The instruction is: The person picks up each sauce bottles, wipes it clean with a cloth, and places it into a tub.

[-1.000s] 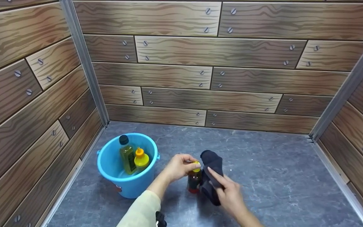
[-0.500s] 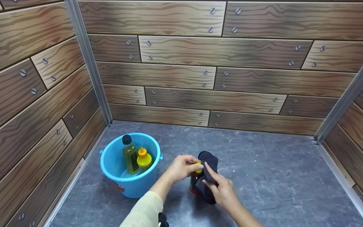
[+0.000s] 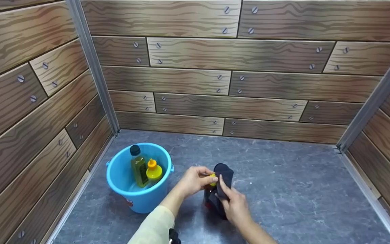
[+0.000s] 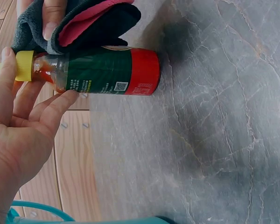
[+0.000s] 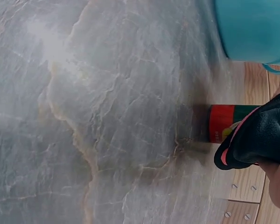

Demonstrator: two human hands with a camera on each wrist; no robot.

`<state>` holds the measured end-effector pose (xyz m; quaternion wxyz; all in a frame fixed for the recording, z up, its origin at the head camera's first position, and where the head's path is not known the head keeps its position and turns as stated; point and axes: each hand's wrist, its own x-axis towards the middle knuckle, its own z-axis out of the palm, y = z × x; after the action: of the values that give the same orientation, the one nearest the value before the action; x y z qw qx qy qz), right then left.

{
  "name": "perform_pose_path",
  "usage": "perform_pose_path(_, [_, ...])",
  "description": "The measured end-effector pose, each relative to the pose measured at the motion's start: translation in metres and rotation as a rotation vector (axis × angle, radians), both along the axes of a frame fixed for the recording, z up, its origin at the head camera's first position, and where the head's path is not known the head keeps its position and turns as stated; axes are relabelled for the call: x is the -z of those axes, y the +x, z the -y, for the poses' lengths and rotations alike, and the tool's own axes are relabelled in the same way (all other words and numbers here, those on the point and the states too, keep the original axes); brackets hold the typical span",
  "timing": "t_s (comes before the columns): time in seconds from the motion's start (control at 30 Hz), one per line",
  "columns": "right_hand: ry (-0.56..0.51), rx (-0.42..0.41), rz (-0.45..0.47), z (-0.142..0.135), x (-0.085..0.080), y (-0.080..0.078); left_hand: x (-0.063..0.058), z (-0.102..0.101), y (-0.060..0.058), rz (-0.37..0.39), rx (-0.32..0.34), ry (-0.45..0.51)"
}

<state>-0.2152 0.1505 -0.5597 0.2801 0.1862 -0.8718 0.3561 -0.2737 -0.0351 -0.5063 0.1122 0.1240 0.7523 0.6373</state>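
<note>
A sauce bottle (image 4: 99, 71) with a yellow cap (image 4: 24, 66), green label and red base stands upright on the grey marbled surface. My left hand (image 3: 194, 181) pinches that cap between thumb and fingers. My right hand (image 3: 238, 206) grips a folded dark cloth (image 3: 224, 174), which touches the bottle's side. Pink lining shows in the cloth's folds in both wrist views. From the head camera, cloth and fingers cover most of the bottle; the right wrist view shows its red lower part (image 5: 220, 122).
Left of the hands stands a light blue bucket (image 3: 141, 200). Inside it are an olive-green bottle with a black cap (image 3: 138, 167) and a yellow bottle with an orange cap (image 3: 154, 173). Wood-patterned walls (image 3: 181, 81) enclose the surface at the back and sides.
My right hand has brought the cloth leftward against the bottle, covering more of it. My left hand has stayed at the yellow cap. The head view has shifted slightly.
</note>
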Motion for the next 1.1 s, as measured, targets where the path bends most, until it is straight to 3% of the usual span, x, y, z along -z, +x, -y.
perform_pose_path(0.2, [0.063, 0.001, 0.049, -0.005, 0.013, 0.006, -0.001, 0.002, 0.001, -0.003, 0.007, -0.02])
perform_pose_path(0.43, [0.097, -0.013, 0.035, -0.009, 0.024, 0.004, -0.003, 0.003, 0.0, -0.001, -0.001, -0.016])
perform_pose_path(0.7, [0.223, 0.0, 0.182, -0.019, 0.043, 0.01, 0.0, -0.001, 0.001, 0.002, 0.009, -0.02])
perform_pose_path(0.9, [0.238, -0.012, 0.171, -0.017, 0.044, 0.01, 0.0, 0.001, 0.001, -0.007, -0.003, -0.031])
perform_pose_path(1.1, [0.311, 0.008, 0.22, -0.015, 0.039, 0.011, -0.001, 0.003, -0.001, 0.009, -0.001, -0.011])
